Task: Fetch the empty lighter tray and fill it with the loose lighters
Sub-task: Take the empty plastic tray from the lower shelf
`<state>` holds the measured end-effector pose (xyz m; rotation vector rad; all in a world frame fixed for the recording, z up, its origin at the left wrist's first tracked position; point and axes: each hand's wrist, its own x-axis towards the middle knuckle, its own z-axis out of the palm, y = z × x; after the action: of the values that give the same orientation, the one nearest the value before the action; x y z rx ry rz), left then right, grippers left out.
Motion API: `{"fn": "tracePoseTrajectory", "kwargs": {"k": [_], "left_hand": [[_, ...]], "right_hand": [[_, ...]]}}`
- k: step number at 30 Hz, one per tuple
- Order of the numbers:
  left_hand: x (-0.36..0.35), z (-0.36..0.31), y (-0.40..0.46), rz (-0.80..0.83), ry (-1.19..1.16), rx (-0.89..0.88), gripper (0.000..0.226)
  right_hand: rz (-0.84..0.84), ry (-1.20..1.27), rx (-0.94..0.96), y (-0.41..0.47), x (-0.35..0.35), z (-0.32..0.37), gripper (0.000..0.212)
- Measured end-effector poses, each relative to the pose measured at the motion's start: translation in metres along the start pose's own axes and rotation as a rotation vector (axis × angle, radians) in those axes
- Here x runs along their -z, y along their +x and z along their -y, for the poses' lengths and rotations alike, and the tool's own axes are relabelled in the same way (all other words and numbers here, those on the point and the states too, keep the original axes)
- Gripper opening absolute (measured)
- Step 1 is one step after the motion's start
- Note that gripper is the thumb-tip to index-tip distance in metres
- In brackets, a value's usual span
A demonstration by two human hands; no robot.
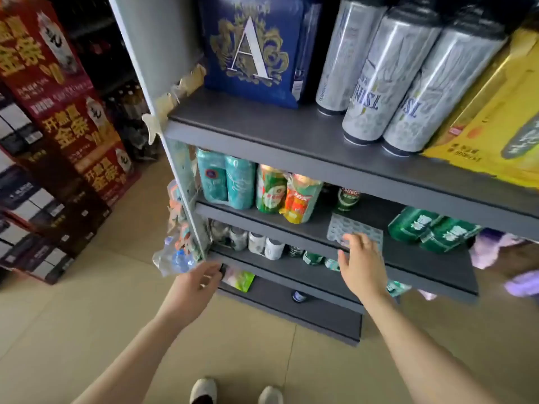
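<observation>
there, right grip (pixel 357 259) fingertips touching lighter tray (pixel 354 230) on shelf (pixel 423 258).

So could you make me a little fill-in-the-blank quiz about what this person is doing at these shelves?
1. The right hand reaches for a pale honeycomb-patterned tray lying flat on the ____ shelf from the top.
2. The big blue box on the top shelf shows a large letter ____.
3. Beside that box stand ____ tall silver cans.
4. The left hand is near the shelf's ____ end.

Missing words: second; A; three; left
</observation>
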<state>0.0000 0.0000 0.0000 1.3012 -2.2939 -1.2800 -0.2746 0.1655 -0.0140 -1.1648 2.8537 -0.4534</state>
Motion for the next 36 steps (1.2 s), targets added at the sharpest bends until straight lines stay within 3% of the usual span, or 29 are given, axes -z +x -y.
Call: {"fn": "tracePoseTrajectory", "kwargs": {"k": [7, 12, 21, 25, 30, 34, 36], "left_hand": [[-0.022, -0.019, 0.023, -0.037, 0.145, -0.127, 0.025], [-0.028, -0.019, 0.022, -0.038, 0.175, -0.154, 0.024], [-0.026, -0.023, 0.008, -0.056, 0.176, -0.121, 0.023], [-0.022, -0.020, 0.005, -0.074, 0.173, -0.096, 0.024], [-0.016, -0.015, -0.004, -0.103, 0.155, -0.076, 0.022], [-0.005, 0.007, -0.020, -0.150, 0.113, 0.012, 0.021], [0.004, 0.031, -0.035, -0.180, 0.100, 0.093, 0.022]], "right_hand": [[0.208, -0.184, -0.001, 0.039, -0.006, -0.032, 0.058], [0.336, -0.240, 0.005, 0.038, -0.020, -0.042, 0.066], [0.221, -0.383, 0.117, 0.014, -0.018, -0.036, 0.046], [0.167, -0.402, 0.150, 0.009, -0.014, -0.029, 0.026], [0.140, -0.355, 0.342, 0.003, -0.010, -0.001, 0.035], [0.256, -0.228, 0.531, -0.004, -0.017, 0.039, 0.027], [0.411, -0.152, 0.539, -0.005, -0.030, 0.063, 0.020]]}}
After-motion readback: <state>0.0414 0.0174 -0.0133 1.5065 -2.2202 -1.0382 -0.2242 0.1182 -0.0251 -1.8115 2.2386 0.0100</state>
